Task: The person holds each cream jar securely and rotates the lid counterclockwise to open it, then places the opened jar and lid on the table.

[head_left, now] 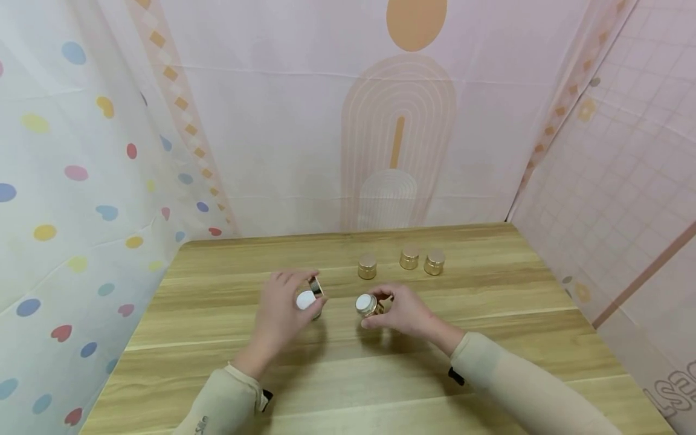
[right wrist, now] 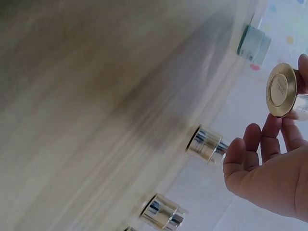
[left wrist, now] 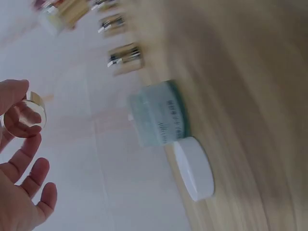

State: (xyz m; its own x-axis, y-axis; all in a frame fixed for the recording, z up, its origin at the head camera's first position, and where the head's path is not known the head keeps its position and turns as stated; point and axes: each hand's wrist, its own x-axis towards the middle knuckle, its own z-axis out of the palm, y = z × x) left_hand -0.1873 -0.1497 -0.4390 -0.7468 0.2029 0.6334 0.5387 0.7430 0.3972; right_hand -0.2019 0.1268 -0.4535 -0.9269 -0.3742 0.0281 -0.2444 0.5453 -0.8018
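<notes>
My left hand (head_left: pixel 284 304) pinches a gold lid (head_left: pixel 316 286) on its edge between thumb and fingertips. In the left wrist view the lid is raised off the table. My right hand (head_left: pixel 403 311) grips a small gold jar (head_left: pixel 379 309), tilted, its white round top (head_left: pixel 365 302) facing up and left. The right wrist view shows the jar's gold base (right wrist: pixel 283 90) with small lettering, off the table. Beneath my left hand is a pale green jar (left wrist: pixel 159 114) with dark print on its side. Beside it on the table lies a white lid (left wrist: pixel 195 168).
Three small gold jars stand farther back: one (head_left: pixel 367 266) behind my right hand, and a pair (head_left: pixel 409 258) (head_left: pixel 434 263) close together to its right. The wooden table (head_left: pixel 348 393) meets a patterned cloth (head_left: pixel 283 151) at the back, with more cloth at both sides.
</notes>
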